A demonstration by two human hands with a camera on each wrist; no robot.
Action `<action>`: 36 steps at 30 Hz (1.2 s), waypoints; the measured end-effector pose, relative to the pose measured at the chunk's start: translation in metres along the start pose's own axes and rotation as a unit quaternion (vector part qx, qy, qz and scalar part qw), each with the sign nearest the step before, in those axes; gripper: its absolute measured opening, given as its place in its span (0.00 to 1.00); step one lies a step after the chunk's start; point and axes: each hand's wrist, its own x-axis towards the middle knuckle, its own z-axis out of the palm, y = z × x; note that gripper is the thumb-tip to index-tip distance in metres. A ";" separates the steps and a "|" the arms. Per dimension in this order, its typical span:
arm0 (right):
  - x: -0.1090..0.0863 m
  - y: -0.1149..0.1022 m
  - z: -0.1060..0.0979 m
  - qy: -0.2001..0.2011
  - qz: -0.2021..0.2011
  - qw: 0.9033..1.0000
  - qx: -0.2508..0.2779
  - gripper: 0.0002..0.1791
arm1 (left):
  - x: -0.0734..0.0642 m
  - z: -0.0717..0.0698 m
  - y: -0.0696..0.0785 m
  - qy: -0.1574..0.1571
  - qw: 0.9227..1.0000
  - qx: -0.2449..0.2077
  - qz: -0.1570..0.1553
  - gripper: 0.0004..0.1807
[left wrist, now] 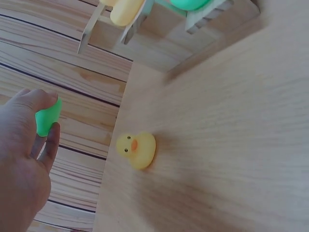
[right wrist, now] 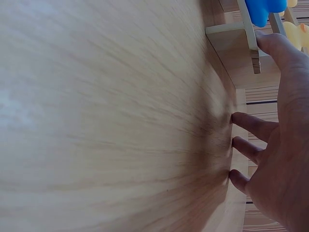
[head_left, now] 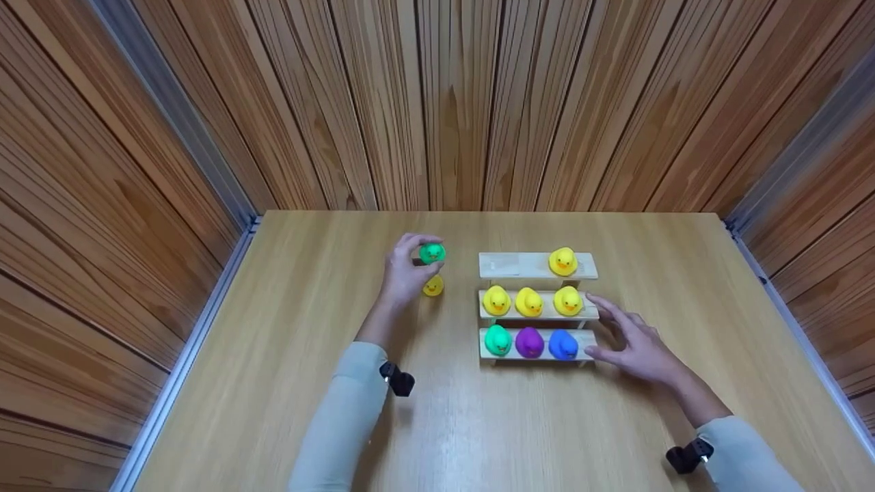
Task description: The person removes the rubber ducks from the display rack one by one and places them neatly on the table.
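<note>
Green duck (head_left: 432,253), pinched by the left hand (head_left: 402,275) left of the rack (head_left: 504,265), is best held clear of the tabletop yellow duck (head_left: 433,286), the right hand (head_left: 639,346), fingers spread, steadying the rack's end.

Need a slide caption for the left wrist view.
Left hand pinches a small green toy duck; a round yellow toy duck rests on the wood-grained table.
</note>
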 end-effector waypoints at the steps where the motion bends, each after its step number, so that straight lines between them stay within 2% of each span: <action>1: 0.000 0.000 0.000 0.000 0.000 1.000 0.001 0.54 | 0.000 -0.002 -0.001 0.001 1.000 0.000 0.001 0.20; 12: 0.001 0.001 0.002 0.002 -0.002 1.000 -0.005 0.54 | -0.004 -0.024 -0.011 0.026 1.000 0.012 0.006 0.20; 19: 0.000 0.000 0.001 0.001 0.004 1.000 -0.004 0.54 | -0.006 -0.033 -0.015 0.037 0.999 0.020 0.002 0.21; 36: 0.000 0.001 0.000 0.004 -0.005 1.000 -0.005 0.54 | -0.007 -0.027 -0.032 0.056 0.998 0.028 -0.028 0.23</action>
